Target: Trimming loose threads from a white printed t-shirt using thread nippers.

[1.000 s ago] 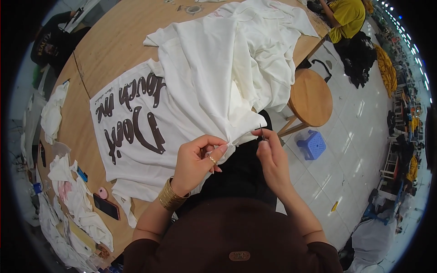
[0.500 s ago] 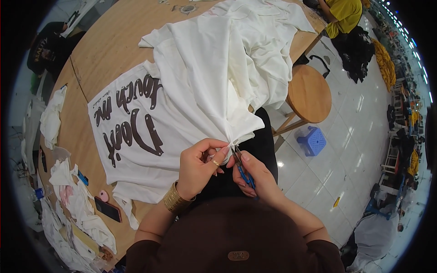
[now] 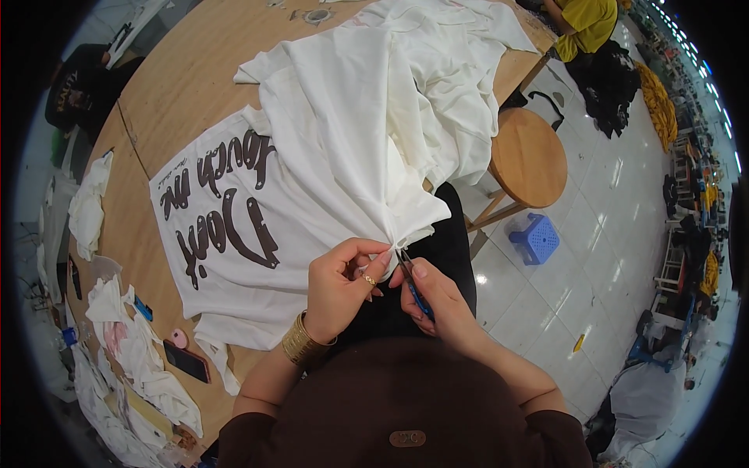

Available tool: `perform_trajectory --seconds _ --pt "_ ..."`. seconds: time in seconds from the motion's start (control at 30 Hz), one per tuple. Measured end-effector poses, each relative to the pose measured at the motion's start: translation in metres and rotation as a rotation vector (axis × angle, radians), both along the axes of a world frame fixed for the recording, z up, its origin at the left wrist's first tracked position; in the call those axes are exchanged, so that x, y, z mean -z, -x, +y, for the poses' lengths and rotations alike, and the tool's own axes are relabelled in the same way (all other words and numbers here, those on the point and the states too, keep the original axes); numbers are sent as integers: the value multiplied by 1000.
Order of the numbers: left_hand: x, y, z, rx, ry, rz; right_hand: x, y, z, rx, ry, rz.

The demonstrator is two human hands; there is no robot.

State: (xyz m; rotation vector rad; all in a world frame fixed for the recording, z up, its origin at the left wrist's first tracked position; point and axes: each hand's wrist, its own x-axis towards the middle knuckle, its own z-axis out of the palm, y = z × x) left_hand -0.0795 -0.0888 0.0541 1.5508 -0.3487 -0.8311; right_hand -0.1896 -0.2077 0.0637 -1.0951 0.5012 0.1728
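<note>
A white garment [image 3: 320, 117] with dark lettering printed on one part lies spread over the table and hangs off its edge toward my lap. My left hand [image 3: 343, 277], with a ring and a wide gold bracelet, pinches a gathered edge of the fabric between thumb and fingers. In my right hand [image 3: 441, 300] are small thread snips [image 3: 417, 292] with blue handles, partly hidden by my fingers. Their dark blades point up at the pinched edge, right beside my left fingertips. Whether the tips touch the fabric I cannot tell.
The wooden table [image 3: 211, 66] carries a phone [image 3: 187, 361], a small pink round object [image 3: 179, 338] and white fabric scraps [image 3: 156, 382] at the left. A round wooden stool [image 3: 529, 156] and a blue plastic stool [image 3: 535, 239] stand at the right. Another person in yellow [image 3: 589, 23] sits far right.
The snips' blades have drawn together and their handles have closed up within my right hand. My left hand keeps its pinch on the fabric, and the view has shifted slightly.
</note>
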Motion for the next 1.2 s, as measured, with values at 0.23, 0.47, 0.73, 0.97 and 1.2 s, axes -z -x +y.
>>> perform_trajectory --seconds 0.23,0.47,0.73,0.97,1.2 --pt "2 0 1 -2 1 0 0 -2 0 -4 32 23" --pt "3 1 0 -1 2 -1 1 -3 0 5 53 13" --pt "4 0 0 4 16 30 1 -7 -5 97 -78 91" --pt "2 0 -1 -6 19 53 -3 -3 -6 36 -59 41" --pt "6 1 0 -2 35 50 -1 -5 -6 9 -57 62"
